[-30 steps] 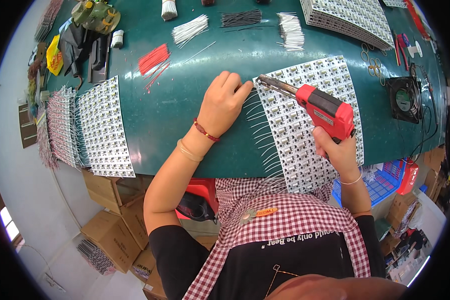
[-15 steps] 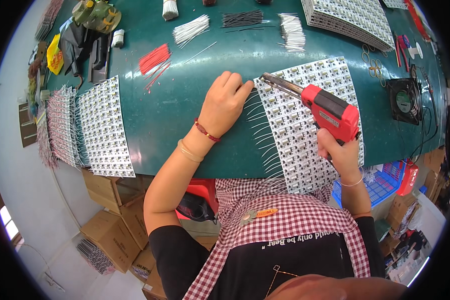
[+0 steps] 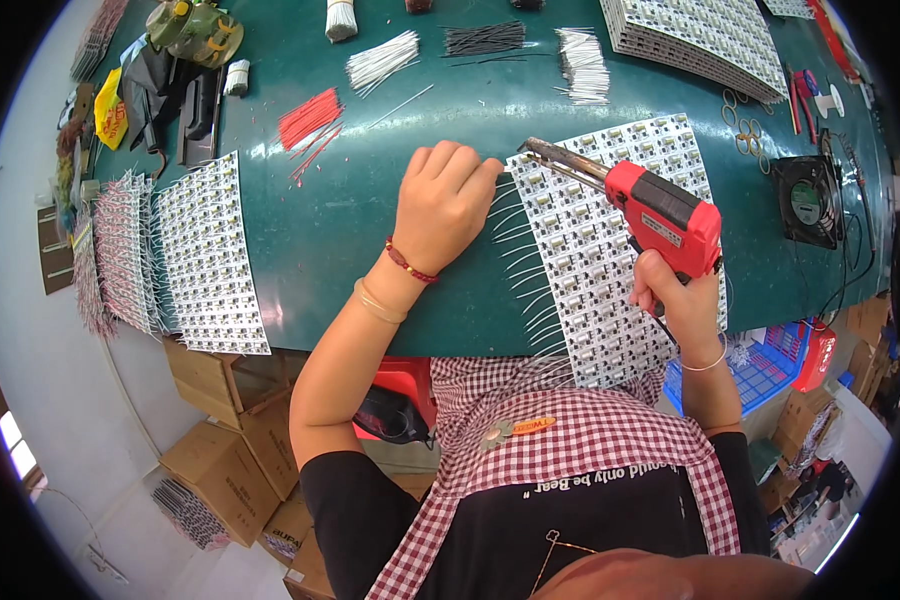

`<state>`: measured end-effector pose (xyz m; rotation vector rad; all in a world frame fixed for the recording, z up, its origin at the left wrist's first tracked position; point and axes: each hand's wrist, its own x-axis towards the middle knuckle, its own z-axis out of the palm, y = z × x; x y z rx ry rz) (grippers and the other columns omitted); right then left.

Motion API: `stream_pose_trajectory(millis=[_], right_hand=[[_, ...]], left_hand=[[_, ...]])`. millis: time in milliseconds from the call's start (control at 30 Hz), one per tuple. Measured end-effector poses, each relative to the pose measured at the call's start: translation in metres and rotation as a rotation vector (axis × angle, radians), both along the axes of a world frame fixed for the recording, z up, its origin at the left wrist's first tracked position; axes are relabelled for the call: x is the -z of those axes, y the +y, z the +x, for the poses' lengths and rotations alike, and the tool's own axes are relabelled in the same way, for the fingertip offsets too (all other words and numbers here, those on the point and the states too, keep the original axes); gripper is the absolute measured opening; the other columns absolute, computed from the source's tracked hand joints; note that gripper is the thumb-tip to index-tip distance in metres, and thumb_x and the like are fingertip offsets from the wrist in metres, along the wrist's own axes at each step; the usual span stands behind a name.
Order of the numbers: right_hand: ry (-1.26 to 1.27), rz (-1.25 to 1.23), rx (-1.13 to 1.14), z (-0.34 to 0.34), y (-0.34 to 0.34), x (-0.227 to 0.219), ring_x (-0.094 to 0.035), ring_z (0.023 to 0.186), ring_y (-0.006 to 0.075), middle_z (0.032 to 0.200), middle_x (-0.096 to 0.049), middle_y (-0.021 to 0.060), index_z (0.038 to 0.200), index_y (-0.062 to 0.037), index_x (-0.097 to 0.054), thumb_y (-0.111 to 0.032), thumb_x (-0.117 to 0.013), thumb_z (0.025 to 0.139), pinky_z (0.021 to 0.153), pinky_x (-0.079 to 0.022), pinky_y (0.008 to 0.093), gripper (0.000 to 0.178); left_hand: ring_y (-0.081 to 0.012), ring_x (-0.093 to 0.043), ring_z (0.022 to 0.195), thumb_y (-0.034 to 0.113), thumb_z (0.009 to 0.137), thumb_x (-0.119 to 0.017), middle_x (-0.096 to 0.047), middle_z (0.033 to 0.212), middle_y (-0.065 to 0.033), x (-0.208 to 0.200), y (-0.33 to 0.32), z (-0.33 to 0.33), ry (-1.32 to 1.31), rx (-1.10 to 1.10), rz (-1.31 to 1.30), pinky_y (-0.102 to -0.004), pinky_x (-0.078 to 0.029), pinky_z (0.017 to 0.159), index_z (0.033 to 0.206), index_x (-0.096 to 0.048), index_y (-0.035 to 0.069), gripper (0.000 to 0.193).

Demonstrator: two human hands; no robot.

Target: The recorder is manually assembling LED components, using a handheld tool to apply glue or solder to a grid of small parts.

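Note:
My right hand [image 3: 673, 288] is wrapped round the grip of a red and black soldering gun [image 3: 660, 215]. Its tip sits just over the upper left corner of a white circuit board panel [image 3: 610, 250] crowded with small parts. Thin white wires [image 3: 530, 275] stick out in a row along the panel's left edge. My left hand [image 3: 448, 195] is closed beside that corner, thumb and fingers pinched together. Whatever is between those fingertips is hidden or too small to name.
On the green table [image 3: 370, 200] lie red wires [image 3: 308, 118], white wires [image 3: 382, 60] and black wires [image 3: 484, 38]. Wired panels [image 3: 210, 255] stand at the left, stacked panels [image 3: 700, 40] at the far right. A black fan [image 3: 808, 200] is on the right; a blue basket [image 3: 760, 365] sits below.
The soldering gun's tip has shifted slightly up and left, its body a little down and right. My left hand has drawn slightly to the left, still pinched.

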<state>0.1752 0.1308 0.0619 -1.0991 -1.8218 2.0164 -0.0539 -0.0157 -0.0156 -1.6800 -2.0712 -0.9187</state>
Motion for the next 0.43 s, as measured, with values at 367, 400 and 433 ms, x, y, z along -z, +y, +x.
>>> stream_pose_trajectory(millis=[367,400,433], right_hand=[[-0.045,0.014,-0.050,-0.007,-0.002,0.003,-0.051,0.047,0.0049,0.061,-0.058,-0.0013,0.093,-0.0010,-0.064,-0.017,-0.072,0.087,0.043,-0.040,0.0198,0.018],[-0.035,0.014,-0.060,-0.006,-0.001,0.004,-0.052,0.048,0.0049,0.062,-0.058,-0.0009,0.093,-0.0008,-0.064,-0.017,-0.072,0.087,0.043,-0.041,0.0199,0.019],[-0.026,0.015,-0.069,-0.006,0.000,0.005,-0.052,0.048,0.0050,0.062,-0.059,-0.0006,0.093,-0.0006,-0.064,-0.018,-0.072,0.086,0.044,-0.042,0.0200,0.020]], left_hand=[[-0.0205,-0.051,0.073,0.001,0.070,-0.069,-0.048,0.074,-0.0026,0.010,0.001,-0.004,-0.027,-0.011,-0.064,-0.0336,-0.039,0.066,0.087,-0.066,0.010,0.019],[-0.0205,-0.051,0.073,0.001,0.070,-0.069,-0.048,0.074,-0.0027,0.009,0.001,-0.003,-0.027,-0.014,-0.062,-0.0337,-0.039,0.066,0.087,-0.066,0.010,0.019],[-0.0205,-0.051,0.074,0.001,0.070,-0.069,-0.048,0.074,-0.0027,0.008,0.002,-0.003,-0.028,-0.017,-0.060,-0.0337,-0.039,0.066,0.087,-0.066,0.010,0.019]])
